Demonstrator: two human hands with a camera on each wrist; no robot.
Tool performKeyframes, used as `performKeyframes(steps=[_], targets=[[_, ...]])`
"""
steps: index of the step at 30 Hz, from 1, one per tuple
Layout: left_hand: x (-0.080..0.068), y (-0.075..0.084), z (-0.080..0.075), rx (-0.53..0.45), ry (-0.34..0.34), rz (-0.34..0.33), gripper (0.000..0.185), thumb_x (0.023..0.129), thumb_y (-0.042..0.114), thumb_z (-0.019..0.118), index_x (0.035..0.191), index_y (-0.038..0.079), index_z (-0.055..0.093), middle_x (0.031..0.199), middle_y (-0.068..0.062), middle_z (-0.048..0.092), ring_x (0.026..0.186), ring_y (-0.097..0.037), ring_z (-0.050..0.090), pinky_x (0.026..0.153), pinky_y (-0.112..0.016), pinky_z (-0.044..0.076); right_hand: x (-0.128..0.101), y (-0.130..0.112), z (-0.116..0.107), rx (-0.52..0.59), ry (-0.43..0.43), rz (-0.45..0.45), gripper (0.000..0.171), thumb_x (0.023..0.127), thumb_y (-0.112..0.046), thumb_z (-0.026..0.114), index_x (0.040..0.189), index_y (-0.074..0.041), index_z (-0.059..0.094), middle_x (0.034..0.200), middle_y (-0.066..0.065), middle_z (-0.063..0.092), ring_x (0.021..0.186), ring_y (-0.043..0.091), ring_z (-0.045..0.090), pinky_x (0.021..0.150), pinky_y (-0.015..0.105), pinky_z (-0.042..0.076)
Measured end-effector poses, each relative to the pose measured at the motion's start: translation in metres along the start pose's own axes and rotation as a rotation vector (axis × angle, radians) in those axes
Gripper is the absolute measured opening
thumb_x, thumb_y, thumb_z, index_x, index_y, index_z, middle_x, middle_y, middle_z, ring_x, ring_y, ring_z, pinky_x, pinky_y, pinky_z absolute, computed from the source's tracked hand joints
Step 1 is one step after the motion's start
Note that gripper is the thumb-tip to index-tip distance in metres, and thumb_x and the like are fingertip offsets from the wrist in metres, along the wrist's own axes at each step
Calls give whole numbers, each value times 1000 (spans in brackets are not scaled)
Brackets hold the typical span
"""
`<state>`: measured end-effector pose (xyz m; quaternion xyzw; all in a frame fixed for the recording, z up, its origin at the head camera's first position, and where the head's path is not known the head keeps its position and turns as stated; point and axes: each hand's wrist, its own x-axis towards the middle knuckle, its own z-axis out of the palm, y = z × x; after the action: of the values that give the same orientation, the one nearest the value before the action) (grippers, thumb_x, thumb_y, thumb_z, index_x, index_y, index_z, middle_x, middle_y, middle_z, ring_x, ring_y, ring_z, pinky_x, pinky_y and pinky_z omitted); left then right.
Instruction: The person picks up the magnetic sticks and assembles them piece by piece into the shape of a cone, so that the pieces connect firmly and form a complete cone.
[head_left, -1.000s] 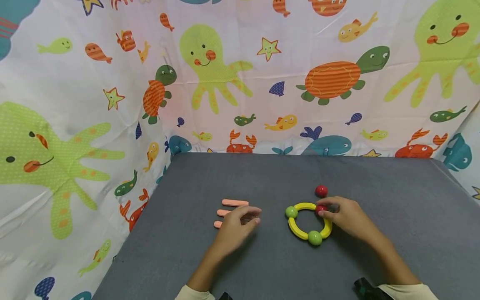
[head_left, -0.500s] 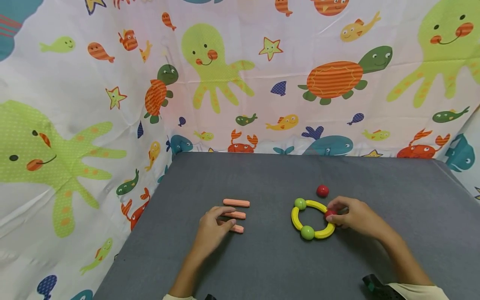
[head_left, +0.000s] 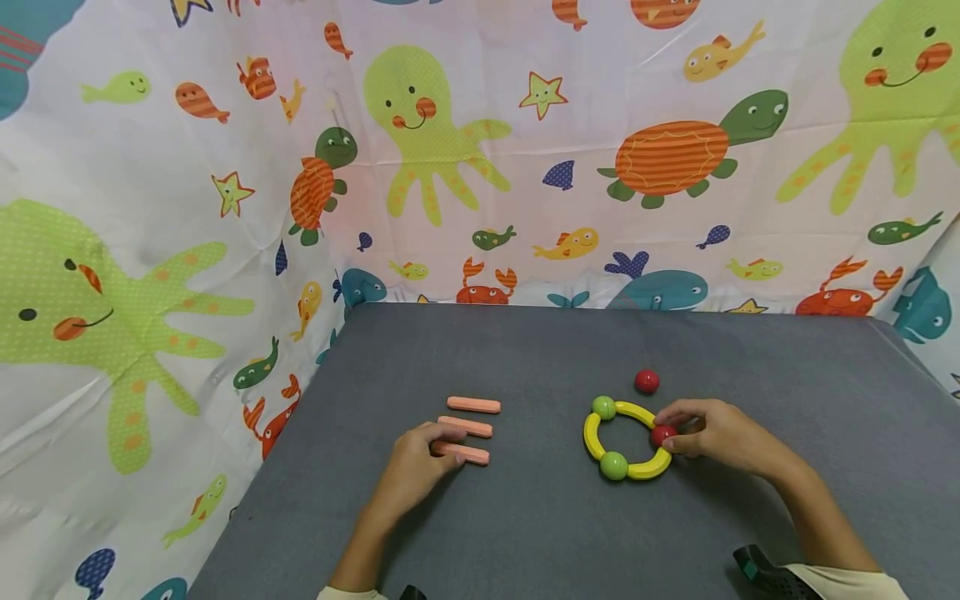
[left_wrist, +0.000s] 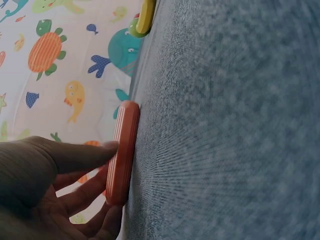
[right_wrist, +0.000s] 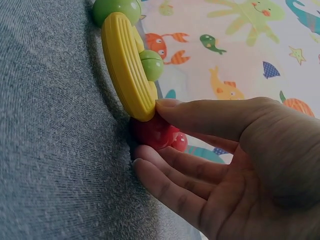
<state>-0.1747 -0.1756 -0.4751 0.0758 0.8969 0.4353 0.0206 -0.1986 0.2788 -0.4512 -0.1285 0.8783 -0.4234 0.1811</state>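
Note:
My left hand (head_left: 415,469) pinches the left end of the nearest salmon-pink toy stick (head_left: 467,454). In the left wrist view, the thumb lies on the ridged stick (left_wrist: 123,155) with fingers behind it. Two similar sticks, a middle one (head_left: 468,427) and a far one (head_left: 474,405), lie beyond it. On the right, my right hand (head_left: 723,437) holds the red ball (head_left: 663,436) of a ring made of curved yellow pieces (head_left: 592,435) and green balls (head_left: 613,466). The right wrist view has the thumb touching where a yellow piece (right_wrist: 127,70) meets the red ball (right_wrist: 152,131).
A loose red ball (head_left: 647,382) sits just beyond the ring. Grey cloth covers the table (head_left: 540,533). Behind and to the left hangs a white curtain (head_left: 465,250) printed with sea animals.
My left hand has moved left and nearer, from above the sticks to a pinch on the nearest one. The ring has turned and shifted slightly right, with my right hand still on its red ball.

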Motion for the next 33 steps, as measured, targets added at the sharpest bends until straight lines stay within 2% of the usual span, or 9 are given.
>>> performKeyframes(steps=[3,10,16,20,26,29,33], targets=[[0,0,0,23,-26,12,27,89,3,83,115,9,80,113,-5,76,98,-19,68,85,-41,56,0,0,0,5,0,3,34,95,-19,77,125,-4,71,121,14,72,94,24,67,74,34,59],[3,3,1,49,-53,8,25,88,-1,82,110,10,81,108,-4,77,90,-17,66,78,-36,54,-1,-1,0,56,-17,12,32,94,-16,78,121,-1,69,118,15,70,96,26,68,76,33,61],[6,10,4,13,-23,34,26,93,9,81,117,18,81,110,1,77,89,-14,65,80,-35,54,-2,-2,-1,88,-49,33,32,94,-15,78,121,-1,67,115,14,68,93,27,68,77,34,62],[12,20,9,-12,-1,82,27,94,13,80,122,18,79,113,3,77,90,-13,67,82,-34,56,-3,-3,-1,89,-64,36,36,93,-13,78,124,0,66,114,14,68,92,27,68,78,34,62],[26,42,24,-62,-3,185,38,90,5,83,127,10,76,114,-1,76,101,-17,73,90,-37,60,-4,-5,-2,85,-127,13,43,93,-11,77,132,3,65,120,17,69,97,29,69,80,35,63],[33,54,34,-70,-32,197,36,92,6,82,127,6,75,113,-5,73,102,-20,72,91,-37,60,-3,-6,-2,88,-152,7,43,93,-11,76,132,3,66,120,17,70,100,29,68,80,34,62],[44,64,49,-65,-49,217,32,95,13,81,126,9,76,113,-4,70,104,-20,70,92,-36,58,-2,-7,1,83,-163,1,41,94,-13,77,131,3,68,117,15,71,100,29,67,79,33,61]])
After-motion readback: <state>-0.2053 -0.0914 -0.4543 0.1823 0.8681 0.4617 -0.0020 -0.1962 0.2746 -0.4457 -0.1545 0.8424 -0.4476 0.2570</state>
